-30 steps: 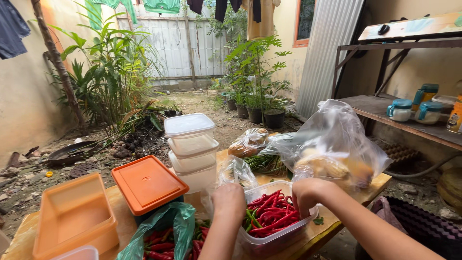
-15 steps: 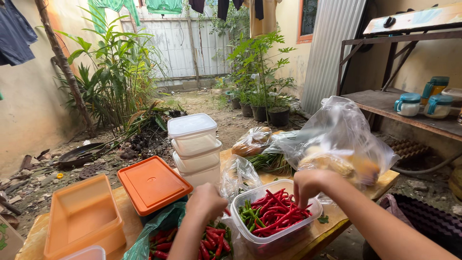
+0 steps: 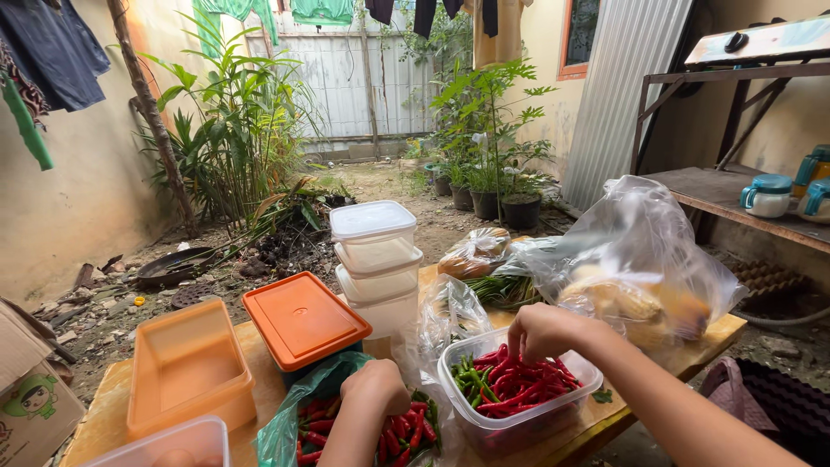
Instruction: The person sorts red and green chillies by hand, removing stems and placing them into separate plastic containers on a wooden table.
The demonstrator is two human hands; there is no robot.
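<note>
My left hand (image 3: 373,387) reaches down into the green plastic bag (image 3: 304,406) of red chillies (image 3: 398,431) at the near edge of the wooden tabletop (image 3: 259,346); the fingers curl downward among the pods, knuckles up, so I cannot tell whether the grip has closed on any. My right hand (image 3: 540,330) hovers over the clear plastic tub (image 3: 519,419) just beside the bag, fingertips pinched narrow and pointing down into the red and green chillies (image 3: 510,385) heaped inside it; whether a pod is caught between them is hidden. Bag and tub stand side by side, touching or nearly so, which keeps both within reach of both forearms; these enter from the lower edge and converge slightly.

Behind the bag lies an orange lid (image 3: 304,318) on a dark container, and left of it an open orange tub (image 3: 188,367). A stack of three lidded clear containers (image 3: 376,259) stands at the centre. A large clear bag holding corn cobs (image 3: 640,285) sits upright at the right, with long green stalks (image 3: 506,290) lying beside it.
</note>
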